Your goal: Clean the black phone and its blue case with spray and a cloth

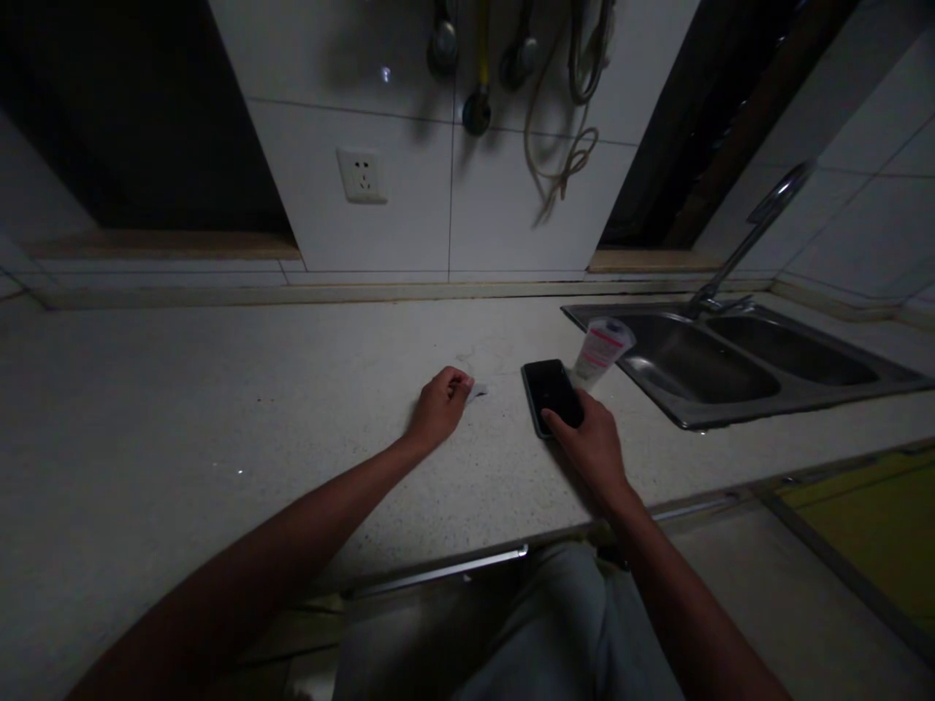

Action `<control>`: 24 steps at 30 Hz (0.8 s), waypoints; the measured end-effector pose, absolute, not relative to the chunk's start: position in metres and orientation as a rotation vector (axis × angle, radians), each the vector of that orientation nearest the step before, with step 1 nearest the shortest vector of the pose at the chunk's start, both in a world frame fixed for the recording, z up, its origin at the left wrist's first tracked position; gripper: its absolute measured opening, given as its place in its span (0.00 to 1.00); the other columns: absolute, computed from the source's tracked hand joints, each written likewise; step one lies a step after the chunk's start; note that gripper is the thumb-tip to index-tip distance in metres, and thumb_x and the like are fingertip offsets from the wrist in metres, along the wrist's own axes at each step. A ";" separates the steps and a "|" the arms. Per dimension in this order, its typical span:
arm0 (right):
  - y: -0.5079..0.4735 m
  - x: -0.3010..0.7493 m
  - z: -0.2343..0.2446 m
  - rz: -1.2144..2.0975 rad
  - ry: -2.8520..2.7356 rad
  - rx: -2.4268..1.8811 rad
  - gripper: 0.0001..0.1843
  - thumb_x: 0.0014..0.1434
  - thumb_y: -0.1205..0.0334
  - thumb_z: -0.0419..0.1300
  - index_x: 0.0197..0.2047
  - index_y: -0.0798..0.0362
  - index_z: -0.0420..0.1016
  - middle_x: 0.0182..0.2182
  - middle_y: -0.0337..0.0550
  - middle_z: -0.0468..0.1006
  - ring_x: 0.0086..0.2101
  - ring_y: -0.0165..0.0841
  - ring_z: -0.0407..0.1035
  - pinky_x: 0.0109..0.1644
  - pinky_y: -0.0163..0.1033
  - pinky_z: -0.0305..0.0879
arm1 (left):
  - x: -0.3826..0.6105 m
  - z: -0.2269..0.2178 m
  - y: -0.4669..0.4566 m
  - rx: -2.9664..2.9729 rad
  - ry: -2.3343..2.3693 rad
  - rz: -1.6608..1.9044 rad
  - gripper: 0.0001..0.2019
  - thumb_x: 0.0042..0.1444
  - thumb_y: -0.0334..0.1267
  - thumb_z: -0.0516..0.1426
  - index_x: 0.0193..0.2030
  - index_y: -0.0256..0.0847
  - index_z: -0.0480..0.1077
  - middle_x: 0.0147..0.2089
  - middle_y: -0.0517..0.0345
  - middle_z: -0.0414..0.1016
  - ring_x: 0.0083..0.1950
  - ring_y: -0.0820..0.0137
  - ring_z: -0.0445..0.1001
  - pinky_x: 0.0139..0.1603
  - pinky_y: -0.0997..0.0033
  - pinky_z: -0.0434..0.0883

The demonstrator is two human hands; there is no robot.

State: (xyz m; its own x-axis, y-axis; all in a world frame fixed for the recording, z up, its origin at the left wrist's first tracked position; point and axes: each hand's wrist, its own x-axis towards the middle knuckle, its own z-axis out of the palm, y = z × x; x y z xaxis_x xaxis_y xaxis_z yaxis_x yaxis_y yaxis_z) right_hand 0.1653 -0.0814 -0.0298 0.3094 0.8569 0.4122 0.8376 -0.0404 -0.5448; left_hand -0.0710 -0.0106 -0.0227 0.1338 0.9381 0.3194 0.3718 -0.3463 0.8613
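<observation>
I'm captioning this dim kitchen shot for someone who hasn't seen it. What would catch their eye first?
The two bare arms reaching onto the pale counter: the right hand rests on a dark phone lying flat, and the left hand is closed on a small pale scrap. Beside the phone, a white tube lies at the edge of the steel sink.

A black phone (551, 391) lies flat, screen dark, on the pale counter (219, 389).

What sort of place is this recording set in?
Most likely a home kitchen: a steel double sink with a tap set in a pale countertop, and utensils hanging on the tiled wall.
</observation>
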 end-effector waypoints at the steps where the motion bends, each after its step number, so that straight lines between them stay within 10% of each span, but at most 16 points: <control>1: -0.081 0.165 -0.030 0.014 -1.497 -1.884 0.33 0.57 0.45 0.60 0.58 0.61 0.73 0.44 0.59 0.79 0.45 0.48 0.72 0.50 0.52 0.66 | -0.071 -0.023 -0.011 1.817 1.278 1.188 0.07 0.62 0.41 0.55 0.37 0.41 0.68 0.34 0.59 0.74 0.35 0.71 0.71 0.37 0.72 0.67; 15: -0.087 0.160 -0.032 -0.099 -1.507 -1.984 0.28 0.59 0.47 0.59 0.55 0.58 0.75 0.43 0.58 0.76 0.45 0.49 0.68 0.51 0.51 0.63 | -0.069 -0.020 -0.026 2.172 1.117 0.994 0.17 0.59 0.39 0.59 0.55 0.40 0.72 0.43 0.54 0.80 0.37 0.70 0.75 0.41 0.68 0.73; 24: -0.089 0.164 -0.024 0.102 -1.212 -1.605 0.24 0.60 0.48 0.55 0.49 0.58 0.76 0.44 0.54 0.75 0.41 0.42 0.70 0.46 0.48 0.67 | -0.070 -0.019 -0.023 2.059 1.099 1.209 0.10 0.59 0.38 0.56 0.46 0.38 0.73 0.33 0.60 0.73 0.27 0.76 0.64 0.31 0.76 0.64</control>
